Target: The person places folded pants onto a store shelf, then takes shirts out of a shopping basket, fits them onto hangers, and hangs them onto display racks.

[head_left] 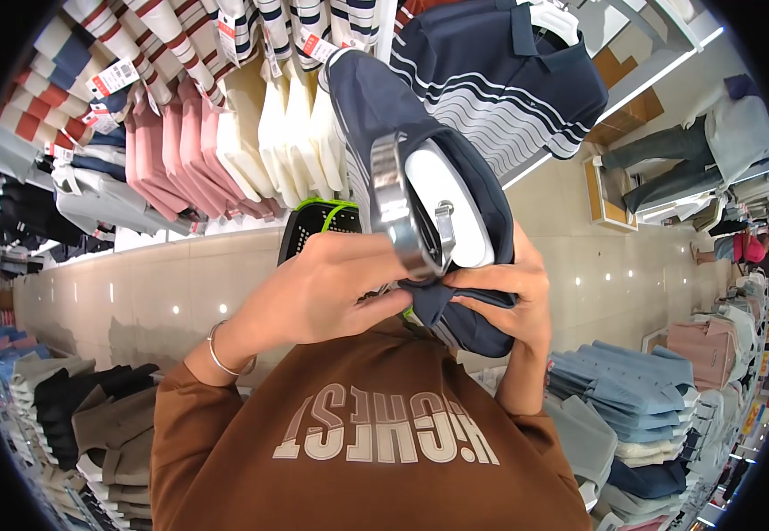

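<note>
A navy garment [482, 181] with white stripes hangs bunched in front of me, held up between both hands. Inside its opening sits a white oval piece [437, 190] with a small metal clip. A shiny curved metal band [393, 199] runs along the opening's left side. My left hand [322, 288], with a bracelet at the wrist, has its fingers closed at the garment's lower edge, beside the band's lower end; its fingertips are partly hidden. My right hand [513, 288] pinches the folded navy fabric between thumb and fingers, below the white piece.
Striped, pink and cream clothes [291, 133] hang at the upper left. A navy striped polo shirt [508, 80] hangs behind the garment. A black basket with green trim [313, 221] is behind my left hand. Blue folded shirts [623, 380] lie at right. Another person [747, 248] is far right.
</note>
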Motion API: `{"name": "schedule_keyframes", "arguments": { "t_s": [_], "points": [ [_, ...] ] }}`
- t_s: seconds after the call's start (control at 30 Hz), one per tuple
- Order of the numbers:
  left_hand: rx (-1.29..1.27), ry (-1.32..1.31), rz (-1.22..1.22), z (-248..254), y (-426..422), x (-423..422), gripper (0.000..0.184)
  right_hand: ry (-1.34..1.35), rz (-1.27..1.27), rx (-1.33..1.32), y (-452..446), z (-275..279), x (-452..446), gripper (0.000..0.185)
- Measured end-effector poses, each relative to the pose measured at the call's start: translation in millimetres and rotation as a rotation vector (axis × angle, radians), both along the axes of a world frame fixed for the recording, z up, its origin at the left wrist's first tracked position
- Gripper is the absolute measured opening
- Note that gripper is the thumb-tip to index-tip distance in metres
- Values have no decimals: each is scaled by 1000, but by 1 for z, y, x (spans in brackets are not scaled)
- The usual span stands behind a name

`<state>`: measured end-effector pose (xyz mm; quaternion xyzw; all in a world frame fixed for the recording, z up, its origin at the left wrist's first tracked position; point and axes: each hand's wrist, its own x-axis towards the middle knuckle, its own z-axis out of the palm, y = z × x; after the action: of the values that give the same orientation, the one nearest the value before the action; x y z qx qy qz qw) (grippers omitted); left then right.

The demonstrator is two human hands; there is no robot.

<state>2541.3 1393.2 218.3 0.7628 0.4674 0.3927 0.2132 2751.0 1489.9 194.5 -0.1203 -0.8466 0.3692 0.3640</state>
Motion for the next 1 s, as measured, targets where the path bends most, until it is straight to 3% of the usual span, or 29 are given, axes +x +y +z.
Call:
{"name": "schedule_keyframes", "arguments": {
  "t_s": [0.57, 0.77, 0.9, 1.0],
  "points": [
    [330, 75, -120, -8, -3, -6, 22, -38, -49, 106, -16, 16, 6, 31],
    [342, 67, 21, -5, 1, -7, 24, -77, -75, -1, -14, 19, 2, 38],
    [391, 37, 79, 2, 8, -19, 27, -88, -165, 87, -3, 0, 4, 77],
    [250, 80, 60, 9, 7, -14, 28, -79, -230, 65, 3, -5, 1, 80]
  ]
}}
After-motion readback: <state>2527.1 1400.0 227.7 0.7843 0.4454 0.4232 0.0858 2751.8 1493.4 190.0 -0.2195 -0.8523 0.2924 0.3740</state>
